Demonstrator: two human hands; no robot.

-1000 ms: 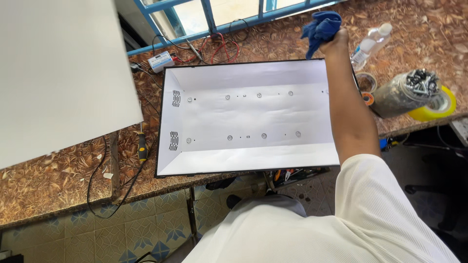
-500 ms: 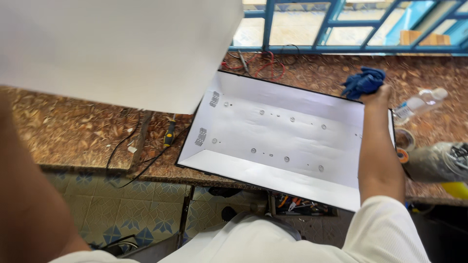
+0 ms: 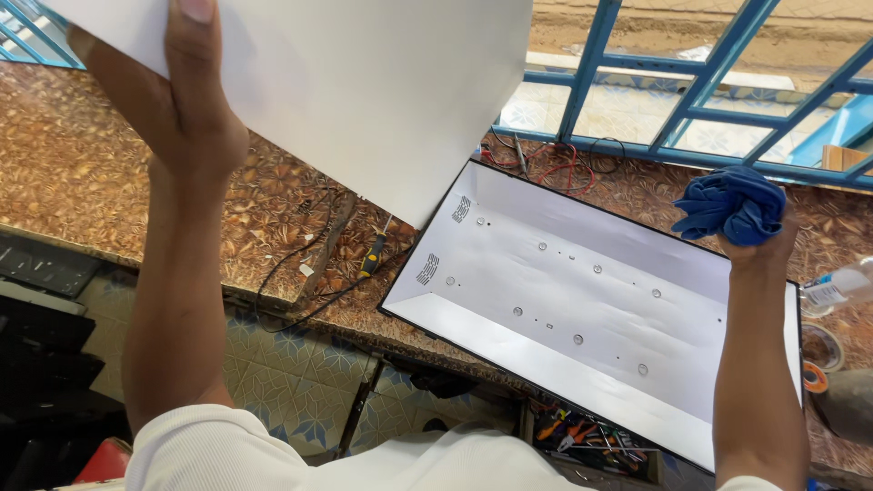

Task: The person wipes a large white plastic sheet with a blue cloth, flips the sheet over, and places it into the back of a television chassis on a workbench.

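My left hand (image 3: 186, 109) grips the near edge of a large white sheet (image 3: 364, 82), held raised above the left part of the counter. My right hand (image 3: 759, 247) is closed around a bunched blue cloth (image 3: 730, 206) above the far right corner of an open white panel tray (image 3: 582, 309). That tray lies flat on the brown patterned counter (image 3: 82, 173) and shows two rows of small round lenses. The sheet's lower corner hangs just over the tray's left end.
A yellow-handled screwdriver (image 3: 372, 256) and black cables (image 3: 300, 273) lie left of the tray. Red wires (image 3: 555, 164) sit by the blue window frame (image 3: 637, 150). A clear bottle (image 3: 841, 286) and tape rolls (image 3: 817, 359) are at the right edge. Tools (image 3: 582, 436) fill a bin below.
The view swung left and up. My left hand and forearm with the white sheet came fully into view. My right hand stays on the blue cloth at the tray's far corner.
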